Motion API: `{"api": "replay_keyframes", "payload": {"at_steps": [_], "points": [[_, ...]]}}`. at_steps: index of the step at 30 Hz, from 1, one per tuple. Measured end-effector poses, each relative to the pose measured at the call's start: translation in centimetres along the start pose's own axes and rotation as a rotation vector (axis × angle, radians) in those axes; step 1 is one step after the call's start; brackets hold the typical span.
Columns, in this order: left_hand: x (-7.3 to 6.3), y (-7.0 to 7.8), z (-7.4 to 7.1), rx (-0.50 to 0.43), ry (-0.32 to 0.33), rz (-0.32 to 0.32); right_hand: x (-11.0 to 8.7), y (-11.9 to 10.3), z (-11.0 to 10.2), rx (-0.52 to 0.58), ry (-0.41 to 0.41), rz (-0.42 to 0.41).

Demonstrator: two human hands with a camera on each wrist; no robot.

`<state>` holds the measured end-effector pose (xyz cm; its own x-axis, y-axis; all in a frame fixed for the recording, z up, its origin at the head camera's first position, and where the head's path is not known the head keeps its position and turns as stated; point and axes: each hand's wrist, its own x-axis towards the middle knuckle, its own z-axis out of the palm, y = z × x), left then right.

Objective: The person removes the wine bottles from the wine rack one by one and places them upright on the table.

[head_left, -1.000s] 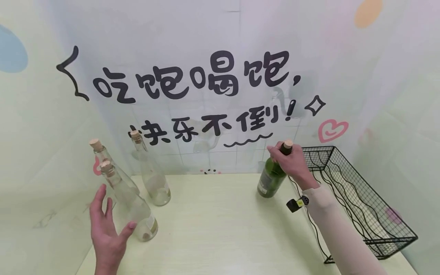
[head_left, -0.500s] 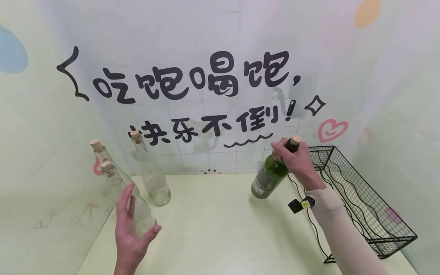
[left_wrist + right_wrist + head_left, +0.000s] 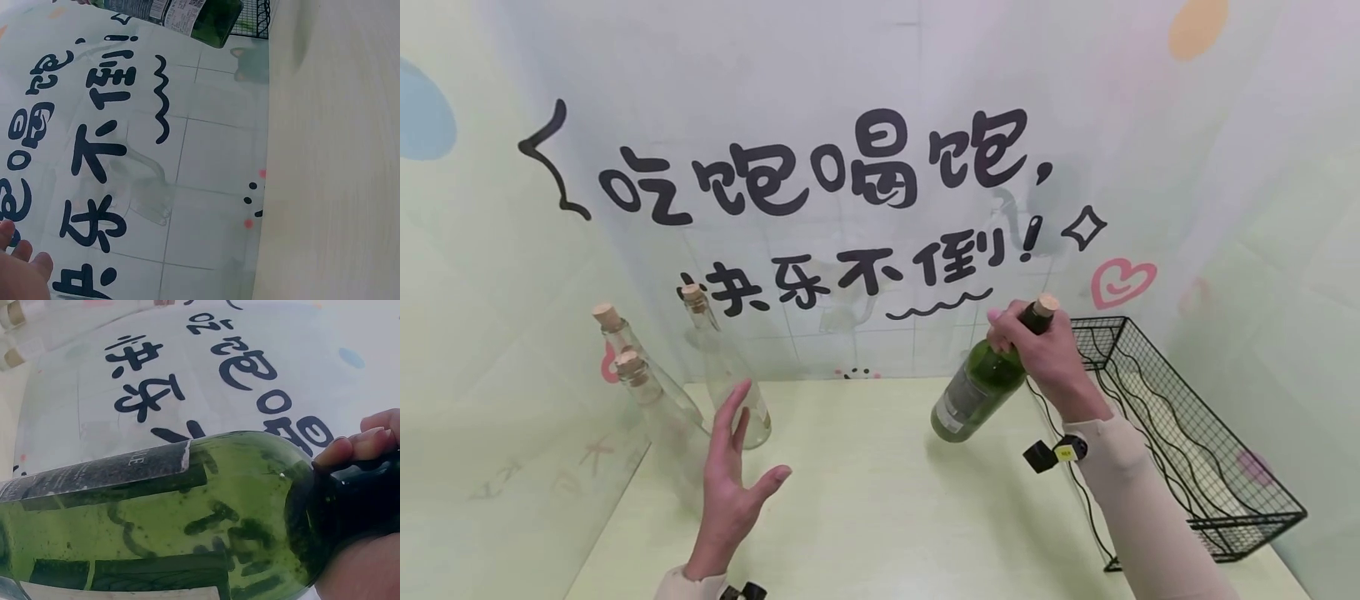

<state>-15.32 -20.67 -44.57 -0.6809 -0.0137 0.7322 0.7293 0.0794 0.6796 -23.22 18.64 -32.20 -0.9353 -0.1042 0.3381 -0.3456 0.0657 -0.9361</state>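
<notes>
My right hand (image 3: 1048,358) grips a green wine bottle (image 3: 973,392) round its dark neck, just below the cork. The bottle tilts, its base toward the lower left and close over the table. Its dark and white label shows in the right wrist view, where the green glass (image 3: 250,487) fills the lower half. My left hand (image 3: 733,492) holds nothing, its fingers up and thumb spread. It overlaps the front clear bottle (image 3: 662,425) in the head view. Two more corked clear bottles, a left one (image 3: 613,333) and a back one (image 3: 718,367), stand upright beside it.
A black wire rack (image 3: 1195,417) with wavy bars stands on the right of the pale table (image 3: 865,500). Behind the table hangs a printed backdrop (image 3: 820,67) with black lettering. Side walls close in the left and right.
My right hand has tilted the green bottle from nearly upright, its base swinging left and off the table. My left hand has moved right, past the front clear bottle toward the middle.
</notes>
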Motion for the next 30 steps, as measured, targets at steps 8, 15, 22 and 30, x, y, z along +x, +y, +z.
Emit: {"api": "replay_keyframes", "payload": {"at_steps": [8,15,22,30], "points": [[0.1,-1.2,1.4,0.019,-0.041,-0.044,-0.7,-0.4,0.7,-0.023,-0.017,-0.012],[0.3,-1.7,2.7,0.088,-0.098,-0.136,-1.2,-0.7,1.8,0.031,-0.065,-0.034],[0.7,-2.6,3.9,0.115,-0.173,-0.158,-1.3,-0.5,3.1,0.032,-0.127,-0.053],[0.9,-3.1,5.4,0.115,-0.265,-0.227,-1.6,-0.7,4.5,0.029,-0.202,-0.095]]}}
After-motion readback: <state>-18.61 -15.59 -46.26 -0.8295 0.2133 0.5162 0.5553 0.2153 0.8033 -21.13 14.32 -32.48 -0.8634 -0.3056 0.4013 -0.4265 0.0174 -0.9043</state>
